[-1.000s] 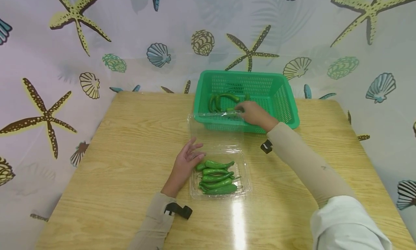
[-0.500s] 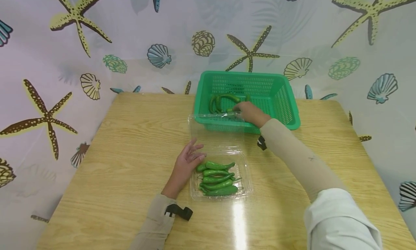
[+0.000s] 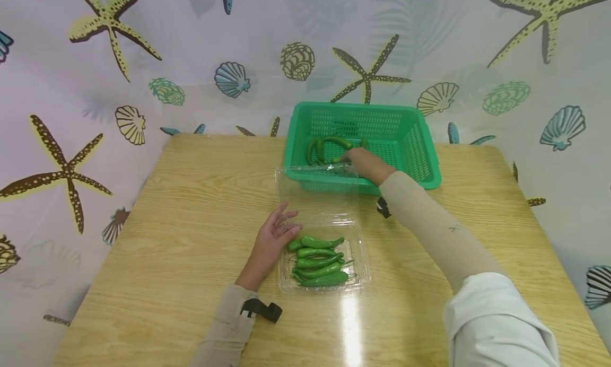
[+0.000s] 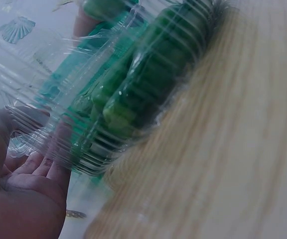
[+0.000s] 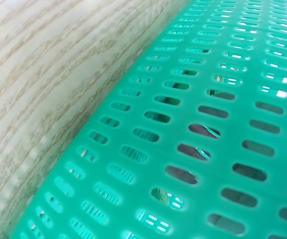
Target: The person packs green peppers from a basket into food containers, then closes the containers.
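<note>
Several green chili peppers (image 3: 317, 266) lie side by side in a clear plastic clamshell box (image 3: 361, 282), whose transparent lid (image 3: 315, 194) stands raised at the back. My left hand (image 3: 272, 242) rests at the box's left rear corner with its fingers loosely extended; the left wrist view shows this hand (image 4: 29, 194) against the ribbed plastic. My right hand (image 3: 364, 163) reaches down into a green plastic basket (image 3: 425, 144). A few more chili peppers (image 3: 336, 141) lie in there, at its left side. The right fingertips are hidden, so any hold is not visible.
The basket stands at the back of the wooden table (image 3: 205, 197), right behind the raised lid. A curtain (image 3: 191, 49) printed with starfish and shells hangs behind and beside the table. The basket's slotted wall (image 5: 203, 129) fills much of the right wrist view.
My right forearm has swung slightly to the left, while the hand has stayed in the basket and dipped a little. The left hand and the box have not visibly moved.
</note>
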Action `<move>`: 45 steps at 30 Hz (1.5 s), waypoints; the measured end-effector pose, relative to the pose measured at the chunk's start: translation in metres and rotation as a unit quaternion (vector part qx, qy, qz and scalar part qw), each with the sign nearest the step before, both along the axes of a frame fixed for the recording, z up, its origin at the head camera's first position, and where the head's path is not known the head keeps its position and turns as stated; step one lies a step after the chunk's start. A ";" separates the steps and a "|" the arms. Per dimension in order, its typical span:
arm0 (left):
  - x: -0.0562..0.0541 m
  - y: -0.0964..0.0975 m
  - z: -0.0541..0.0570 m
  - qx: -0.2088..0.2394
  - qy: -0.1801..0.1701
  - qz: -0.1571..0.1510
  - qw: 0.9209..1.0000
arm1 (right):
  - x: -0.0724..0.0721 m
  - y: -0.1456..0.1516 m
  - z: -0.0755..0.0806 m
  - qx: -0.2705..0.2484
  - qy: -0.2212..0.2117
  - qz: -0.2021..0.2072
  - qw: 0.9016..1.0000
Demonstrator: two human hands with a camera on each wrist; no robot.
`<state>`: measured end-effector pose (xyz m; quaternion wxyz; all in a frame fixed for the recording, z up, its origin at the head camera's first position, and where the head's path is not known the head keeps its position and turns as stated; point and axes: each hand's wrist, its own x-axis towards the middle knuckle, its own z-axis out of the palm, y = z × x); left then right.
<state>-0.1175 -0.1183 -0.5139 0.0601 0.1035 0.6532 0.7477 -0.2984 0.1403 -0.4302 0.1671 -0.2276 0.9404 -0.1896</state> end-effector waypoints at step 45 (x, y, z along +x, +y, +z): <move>0.006 0.001 0.020 0.005 -0.014 -0.005 1.000 | -0.005 -0.003 -0.001 0.000 -0.008 0.046 0.999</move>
